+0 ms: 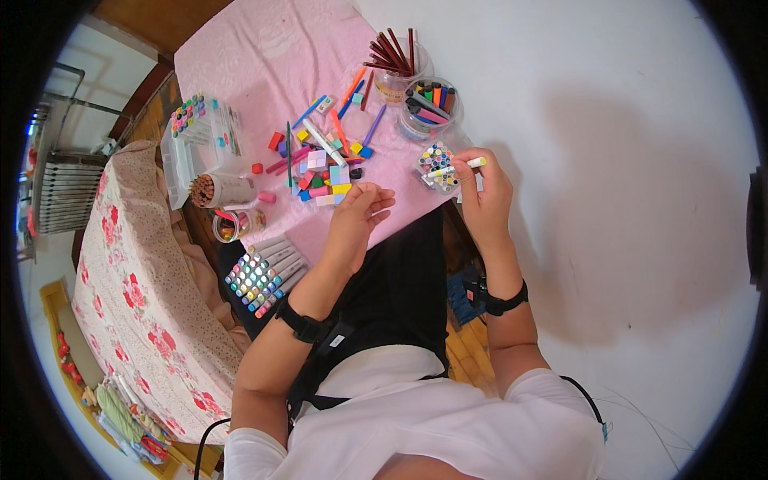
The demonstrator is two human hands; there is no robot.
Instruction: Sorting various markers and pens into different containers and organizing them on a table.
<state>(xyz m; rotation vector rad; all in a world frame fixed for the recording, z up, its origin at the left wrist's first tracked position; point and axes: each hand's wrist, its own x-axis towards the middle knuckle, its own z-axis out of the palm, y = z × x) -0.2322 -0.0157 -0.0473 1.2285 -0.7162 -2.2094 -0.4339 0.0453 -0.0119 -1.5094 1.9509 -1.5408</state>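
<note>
My right hand [487,195] holds a white marker with a yellow-green end [477,162] between thumb and fingers, over a clear container of markers [438,157] near the table's right edge. My left hand [363,210] is near the front edge with its fingers loosely bent and nothing seen in them. Just beyond it lies a pile of coloured blocks [317,159] with loose pens and a thick white marker [324,143]. Two round tubs stand behind the marker container: one holds thick dark-capped markers [447,99], the other dark red pencils [390,54].
At the left of the pink cloth [270,54] are a case of markers [204,129], a tub of pencils [225,191] and a jar of crayon-like sticks [237,225]. A set of white markers [270,273] sits by my left forearm. A white wall [600,150] borders the right side.
</note>
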